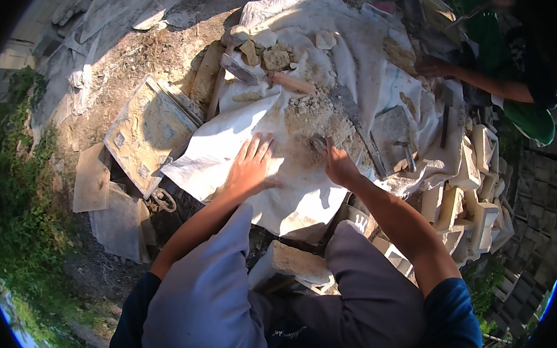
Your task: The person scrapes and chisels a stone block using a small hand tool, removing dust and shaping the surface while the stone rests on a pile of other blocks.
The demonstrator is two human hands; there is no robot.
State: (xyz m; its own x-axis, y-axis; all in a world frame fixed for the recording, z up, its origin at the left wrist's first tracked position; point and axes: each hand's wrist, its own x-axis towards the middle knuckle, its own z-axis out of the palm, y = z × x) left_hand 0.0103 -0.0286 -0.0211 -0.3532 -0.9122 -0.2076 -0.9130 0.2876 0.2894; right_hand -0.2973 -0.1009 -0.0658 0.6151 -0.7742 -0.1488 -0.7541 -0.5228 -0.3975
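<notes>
My left hand (251, 167) lies flat on a white woven sack cloth (214, 138), its fingers stretched out. To the right, my right hand (341, 167) is closed around a small flat-bladed tool (319, 144); the tool's exact kind cannot be made out. Its blade touches the lower side of a heap of pale crumbs and powder (314, 115) on the cloth. Beyond the heap lies a hammer with a wooden handle (290, 82). A long, dark metal tool (361, 131) slants along the heap's right side, beside a grey slab (392, 139).
Stones (276, 59) sit at the cloth's far end. A dusty shallow tray (150, 131) stands at left. Stacked pale blocks (472, 179) lie at right. Another person's arm (488, 83) reaches in from the far right. A broken block (298, 262) lies between my knees.
</notes>
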